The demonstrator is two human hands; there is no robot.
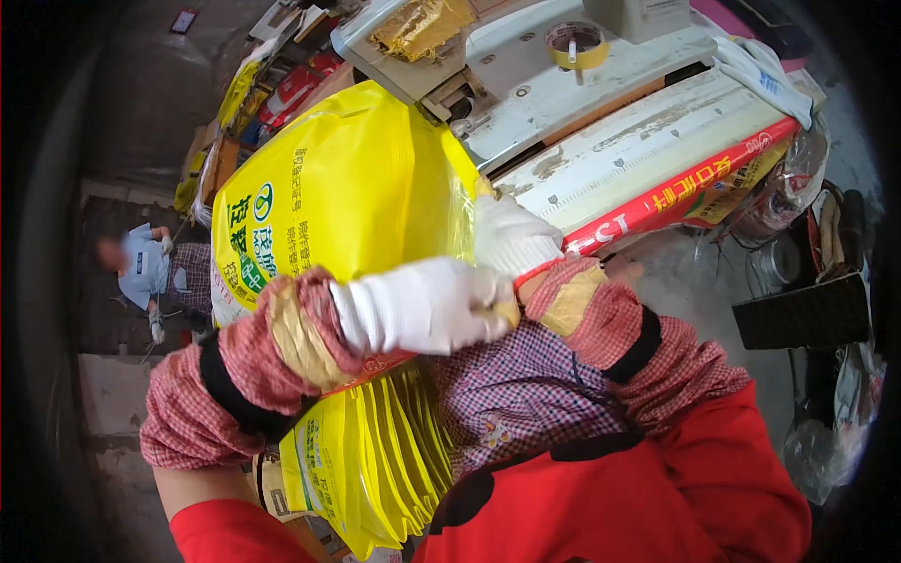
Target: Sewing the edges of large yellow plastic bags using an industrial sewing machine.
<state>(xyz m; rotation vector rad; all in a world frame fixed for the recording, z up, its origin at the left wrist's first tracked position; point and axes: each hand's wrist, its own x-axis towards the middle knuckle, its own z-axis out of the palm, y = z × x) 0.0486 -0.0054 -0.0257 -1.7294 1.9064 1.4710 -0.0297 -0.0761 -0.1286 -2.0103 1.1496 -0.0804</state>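
My right hand (514,235), in a white glove with yellow fingertips, is closed at the edge of a large yellow printed bag (366,178). The bag lies in front of me, left of a pale machine bed (572,84). Close to my body, in front of the checked apron (526,385), is my left hand (422,305), gloved alike. Its fingers are curled together and slightly blurred; whatever they may hold is hidden. A stack of yellow bags (375,460) hangs below my left forearm.
On the machine bed sits a tape roll (576,47). A red printed strip (676,192) runs along the near edge of the white worktop (610,169). A dark box (802,310) and clear plastic lie at right. Another person (150,267) is at far left.
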